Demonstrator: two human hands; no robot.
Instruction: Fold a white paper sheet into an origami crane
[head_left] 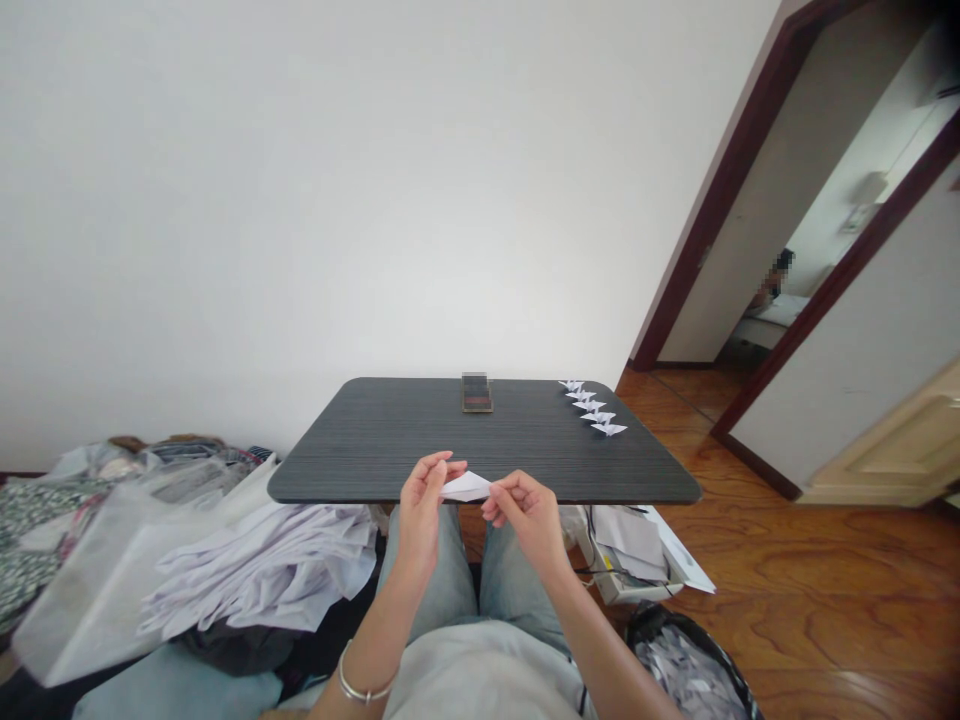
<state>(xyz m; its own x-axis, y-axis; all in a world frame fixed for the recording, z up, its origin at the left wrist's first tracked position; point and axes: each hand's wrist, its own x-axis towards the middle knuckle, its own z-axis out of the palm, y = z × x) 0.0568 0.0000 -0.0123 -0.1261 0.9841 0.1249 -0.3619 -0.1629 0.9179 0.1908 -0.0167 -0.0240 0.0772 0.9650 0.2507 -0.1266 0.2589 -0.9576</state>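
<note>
A small piece of folded white paper is held level between my two hands, just over the near edge of the dark table. My left hand pinches its left end between thumb and fingers. At the right end, the thumb and fingertips of my right hand close on the paper's tip. Several folded white paper cranes stand in a slanting row along the table's right side, apart from my hands.
A phone on a stand is at the table's back middle. Piled white cloth lies at the left. On the right floor are a box of papers and a black bag of scraps. Beyond the doorway, a person is partly visible.
</note>
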